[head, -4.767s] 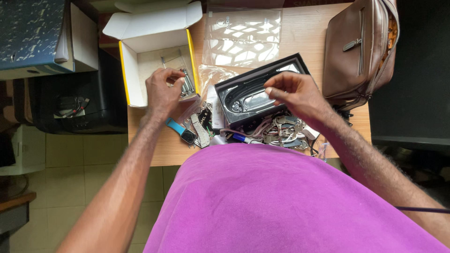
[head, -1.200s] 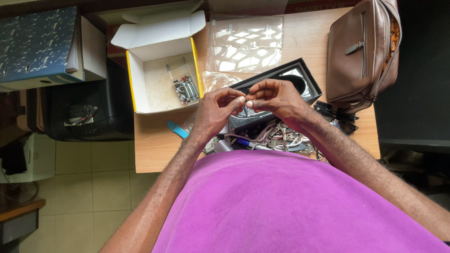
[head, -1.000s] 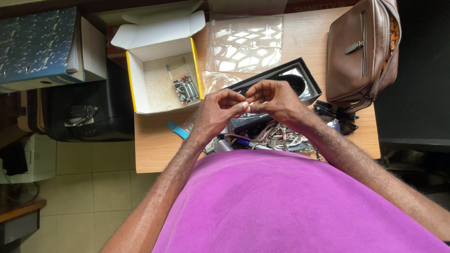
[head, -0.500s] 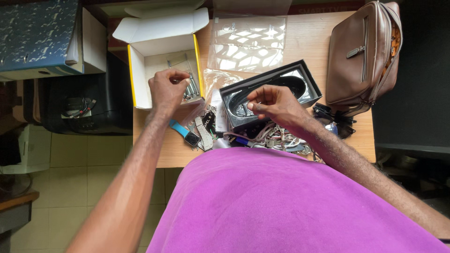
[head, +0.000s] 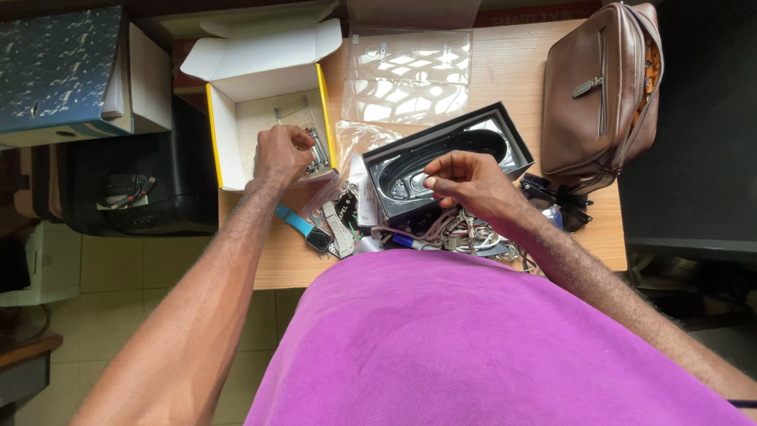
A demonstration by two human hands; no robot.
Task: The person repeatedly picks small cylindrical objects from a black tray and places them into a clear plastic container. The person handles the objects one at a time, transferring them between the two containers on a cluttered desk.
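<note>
Left hand (head: 280,154) reached into open white box (head: 268,118) at far left bench (head: 512,63) edge, fingers curled on small metal pieces (head: 315,154); grip itself hidden. Right hand (head: 465,177) hovered over black tray (head: 441,154), thumb and forefinger pinched narrow; anything pinched too small to tell. Crowded near edge: blue-strapped watch (head: 303,229), tangle of cords (head: 465,233). Brown bag (head: 599,87) filled right side. Bare wood only beyond clear plastic sheet (head: 410,75).
</note>
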